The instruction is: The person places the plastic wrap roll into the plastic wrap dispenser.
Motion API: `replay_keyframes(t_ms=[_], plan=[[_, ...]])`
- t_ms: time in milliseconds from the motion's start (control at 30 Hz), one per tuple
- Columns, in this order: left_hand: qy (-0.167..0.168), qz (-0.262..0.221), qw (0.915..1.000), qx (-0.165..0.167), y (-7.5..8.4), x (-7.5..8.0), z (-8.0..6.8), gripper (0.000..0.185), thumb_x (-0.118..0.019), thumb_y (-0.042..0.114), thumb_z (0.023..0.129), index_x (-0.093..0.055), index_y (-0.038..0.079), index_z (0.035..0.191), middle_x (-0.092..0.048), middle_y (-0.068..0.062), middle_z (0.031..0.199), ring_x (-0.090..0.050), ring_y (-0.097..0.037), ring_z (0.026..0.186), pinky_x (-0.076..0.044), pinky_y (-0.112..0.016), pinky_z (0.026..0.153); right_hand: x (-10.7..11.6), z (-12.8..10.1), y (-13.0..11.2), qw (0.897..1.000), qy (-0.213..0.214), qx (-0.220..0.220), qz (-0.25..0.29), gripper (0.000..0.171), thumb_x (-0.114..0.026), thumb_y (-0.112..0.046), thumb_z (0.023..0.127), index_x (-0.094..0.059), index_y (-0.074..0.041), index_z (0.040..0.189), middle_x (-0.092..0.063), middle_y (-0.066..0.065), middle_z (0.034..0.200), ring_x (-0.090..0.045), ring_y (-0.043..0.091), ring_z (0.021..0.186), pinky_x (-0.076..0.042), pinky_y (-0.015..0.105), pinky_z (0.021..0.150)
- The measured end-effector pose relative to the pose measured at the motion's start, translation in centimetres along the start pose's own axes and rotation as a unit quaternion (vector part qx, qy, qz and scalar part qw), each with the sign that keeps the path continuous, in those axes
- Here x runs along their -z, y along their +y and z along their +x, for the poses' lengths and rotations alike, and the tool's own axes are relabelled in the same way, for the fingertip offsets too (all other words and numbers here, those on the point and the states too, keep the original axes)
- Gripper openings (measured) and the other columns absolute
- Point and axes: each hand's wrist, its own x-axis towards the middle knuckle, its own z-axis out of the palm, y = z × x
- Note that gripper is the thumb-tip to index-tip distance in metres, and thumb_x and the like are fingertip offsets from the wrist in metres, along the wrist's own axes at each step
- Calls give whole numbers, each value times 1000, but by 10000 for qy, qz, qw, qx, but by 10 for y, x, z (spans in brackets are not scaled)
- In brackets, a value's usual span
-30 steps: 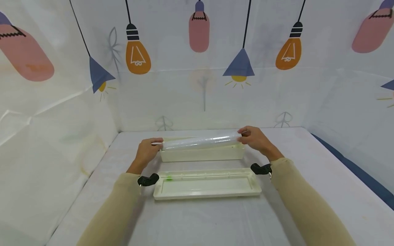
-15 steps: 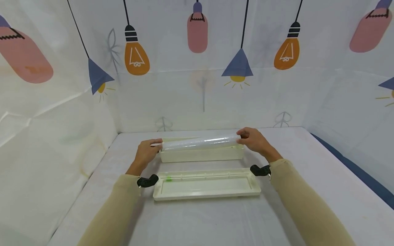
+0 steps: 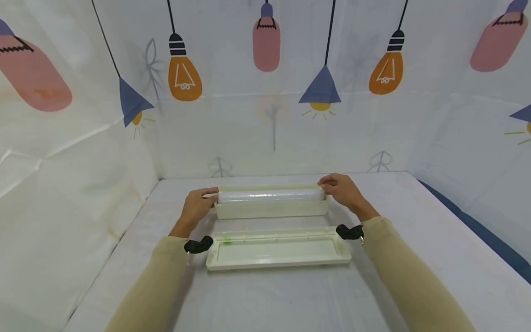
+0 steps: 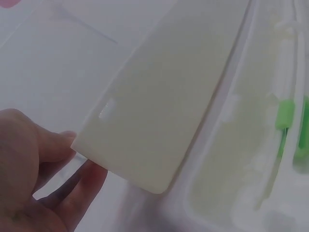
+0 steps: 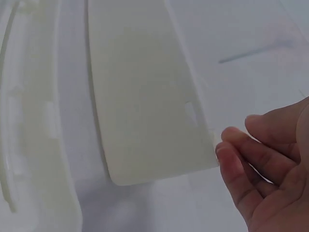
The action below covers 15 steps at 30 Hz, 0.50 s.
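A long cream cling film dispenser box (image 3: 271, 210) stands on the table, its open top facing up. The shiny roll of cling film (image 3: 269, 195) lies lengthwise inside it, level with the rim. My left hand (image 3: 199, 204) grips the box's left end, thumb and fingers around the corner in the left wrist view. At the opposite end is my right hand (image 3: 341, 190), its loosely bent fingertips right at the corner and apart from the roll's middle. Nearer to me lies the dispenser lid (image 3: 279, 251), inner side up, with a green slide cutter (image 4: 285, 115) near its left end.
A white-covered table (image 3: 269, 299) extends in front of the lid and to both sides. Behind it hangs a white curtain (image 3: 236, 133) printed with lamps and bulbs. A dark blue strip (image 3: 477, 221) runs along the right edge.
The roll's raised right end has dropped down into the box, so the roll now lies level. My right hand has lowered slightly with it; my left hand has stayed in place.
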Motion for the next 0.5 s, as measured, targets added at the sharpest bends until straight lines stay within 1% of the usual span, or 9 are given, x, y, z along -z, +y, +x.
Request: replay_keyframes(t_ms=[67, 200, 300, 400, 500], plan=[[33, 16, 10000, -12, 1, -1, 0, 38, -58, 20, 104, -61, 8, 139, -58, -17, 139, -65, -32, 111, -51, -47, 97, 0, -1, 0, 9998, 83, -74, 140, 32, -54, -11, 104, -58, 8, 130, -59, 26, 132, -60, 42, 117, -46, 53, 102], [70, 37, 10000, 1, 1, -1, -2, 38, -58, 21, 103, -62, 7, 138, -57, -18, 140, -67, -32, 109, -51, -46, 96, 0, -4, 4, 9983, 280, -265, 441, 33, -55, -14, 104, -59, 7, 129, -61, 24, 131, -61, 37, 118, -49, 46, 101], [54, 18, 9999, 84, -2, 1, -5, 37, -59, 22, 103, -63, 6, 136, -56, -17, 140, -67, -31, 109, -52, -45, 95, 1, -9, 8, 9961, 404, -221, 749, 36, -57, -17, 104, -57, 8, 131, -62, 23, 130, -61, 36, 117, -52, 42, 98], [53, -64, 9999, 134, -3, 3, -10, 37, -59, 23, 103, -62, 4, 134, -57, -17, 139, -66, -30, 110, -54, -42, 94, 2, -16, 10, 9937, 492, -165, 995, 41, -58, -20, 104, -55, 9, 133, -62, 24, 129, -60, 37, 117, -54, 39, 94], [96, -121, 9998, 146, -3, 5, -18, 37, -60, 24, 102, -63, 4, 134, -59, -16, 137, -66, -29, 110, -54, -40, 93, 4, -26, 12, 9916, 555, -196, 1151, 43, -59, -22, 103, -54, 9, 133, -62, 25, 130, -60, 37, 117, -55, 37, 91]])
